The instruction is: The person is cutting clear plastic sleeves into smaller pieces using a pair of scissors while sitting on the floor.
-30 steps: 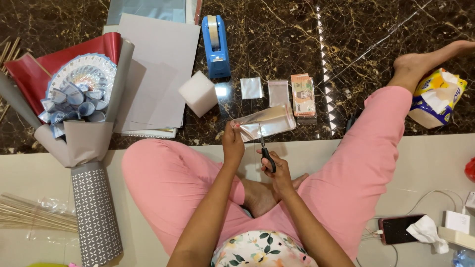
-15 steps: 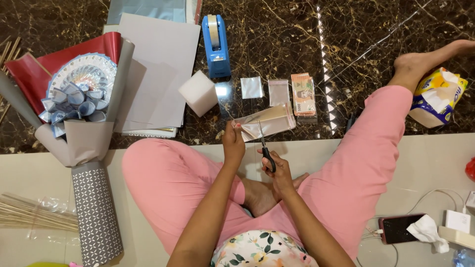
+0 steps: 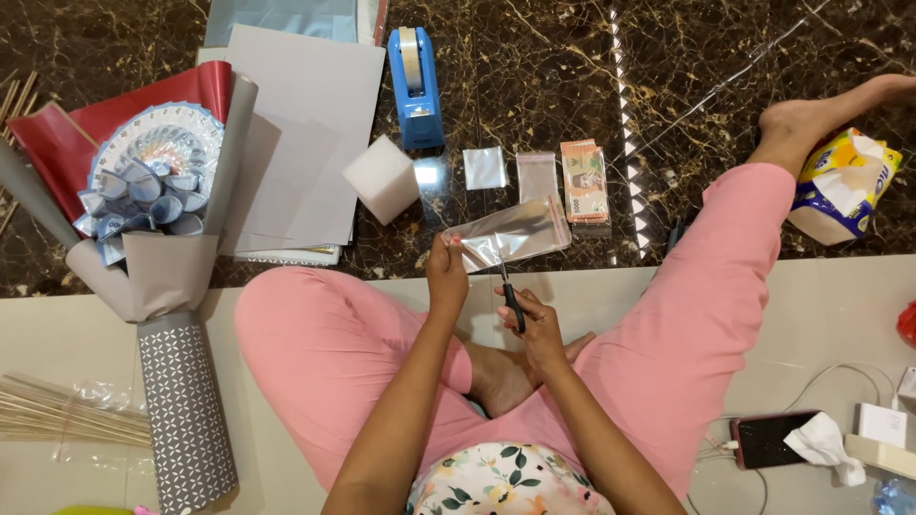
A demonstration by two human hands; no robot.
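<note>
A: Head view, far left: what lies on the floor?

B: A bundle of thin sticks (image 3: 57, 412), then a bouquet of folded banknotes (image 3: 153, 181) in red and grey wrap, beside grey paper sheets (image 3: 305, 124). A white foam cube (image 3: 382, 177) sits next, with a blue tape dispenser (image 3: 416, 88) behind it.

A: And the hands?

B: The left hand (image 3: 446, 272) pinches one end of a clear plastic sleeve (image 3: 510, 233), held above the pink-trousered lap. The right hand (image 3: 531, 319) is closed round black-handled scissors (image 3: 508, 291), blades at the sleeve's lower edge.

A: Further right?

B: A stack of banknotes (image 3: 583, 181), a tissue pack (image 3: 844, 186), a phone (image 3: 771, 439).
</note>
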